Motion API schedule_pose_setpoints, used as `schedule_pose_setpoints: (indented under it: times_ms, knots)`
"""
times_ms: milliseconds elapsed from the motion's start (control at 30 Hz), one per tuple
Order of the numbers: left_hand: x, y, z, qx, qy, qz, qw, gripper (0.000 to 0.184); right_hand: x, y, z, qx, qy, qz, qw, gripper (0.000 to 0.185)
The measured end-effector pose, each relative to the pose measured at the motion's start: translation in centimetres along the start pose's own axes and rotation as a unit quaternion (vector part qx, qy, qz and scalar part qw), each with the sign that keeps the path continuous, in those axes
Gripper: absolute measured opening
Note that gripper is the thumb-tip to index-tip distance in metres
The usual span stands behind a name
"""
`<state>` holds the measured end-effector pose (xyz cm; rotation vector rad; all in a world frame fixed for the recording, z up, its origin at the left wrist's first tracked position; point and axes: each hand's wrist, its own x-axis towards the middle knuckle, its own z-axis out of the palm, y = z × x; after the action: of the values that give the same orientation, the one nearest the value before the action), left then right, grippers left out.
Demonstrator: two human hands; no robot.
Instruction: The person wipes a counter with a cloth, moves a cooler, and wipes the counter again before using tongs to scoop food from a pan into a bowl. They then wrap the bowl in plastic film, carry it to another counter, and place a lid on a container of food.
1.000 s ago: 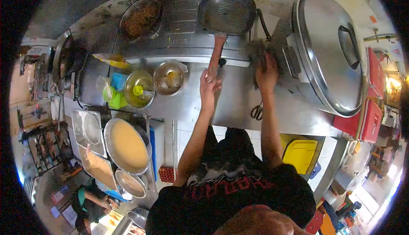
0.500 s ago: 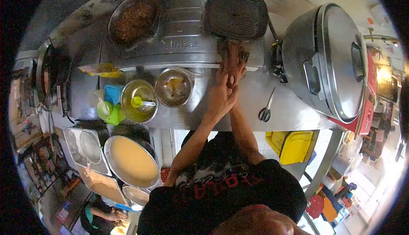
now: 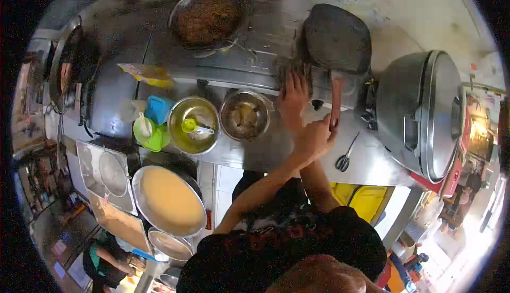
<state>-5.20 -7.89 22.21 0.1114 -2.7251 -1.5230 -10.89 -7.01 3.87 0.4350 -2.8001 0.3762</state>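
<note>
My arms are crossed over the steel counter. My left hand [image 3: 317, 139] is closed around the end of the reddish-brown handle of a dark, square grill pan [image 3: 338, 40], which is on the right side of the stove [image 3: 265, 53]. My right hand [image 3: 294, 99] lies left of the handle with its fingers stretched forward to the stove's front edge; they are somewhat blurred. A small dark knob [image 3: 317, 104] is close beside it. Left of my hands is a metal bowl [image 3: 245, 116] with some residue in it.
A pan of brown food [image 3: 210, 22] occupies the stove's left side. Another bowl [image 3: 178, 133] holds a lime-green scoop [image 3: 188, 126]. Scissors [image 3: 343, 161] lie near the counter edge, beside a large lidded pot [image 3: 411, 112]. A basin of pale orange liquid [image 3: 170, 202] stands lower left, near another person [image 3: 106, 264].
My hands, earlier together at the pan handle, have moved apart. My left hand now grips the handle farther right, while my right hand is at the stove front. The whole view has shifted.
</note>
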Motion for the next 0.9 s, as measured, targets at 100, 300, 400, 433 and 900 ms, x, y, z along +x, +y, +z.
schedule_pose_setpoints:
  times_ms: [100, 300, 400, 433, 900]
  knots:
    - [-3.4, -1.3, -4.9, -0.066, 0.241, 0.021, 0.968, 0.028, 4.4, -1.9, 2.3, 0.009, -0.012, -0.042, 0.999, 0.051]
    - [-15.7, -15.9, -3.5, -0.356, 0.294, -0.267, 0.846, 0.014, 13.0, -4.0, 8.3, -0.014, 0.029, -0.045, 0.998, 0.051]
    - [-17.6, -16.7, -3.8, -0.463, 0.298, -0.318, 0.772, 0.018, 18.5, -7.7, 3.6, -0.022, 0.033, 0.062, 0.997, 0.056]
    - [-18.0, -17.3, -2.6, -0.481, 0.3, -0.331, 0.754, 0.021, 20.1, -8.5, 2.6, -0.015, 0.013, 0.103, 0.994, 0.052]
    - [-16.2, -21.4, 3.4, -0.586, 0.335, -0.31, 0.669, 0.024, 28.5, -6.2, 10.9, -0.021, -0.048, -0.216, 0.975, 0.053]
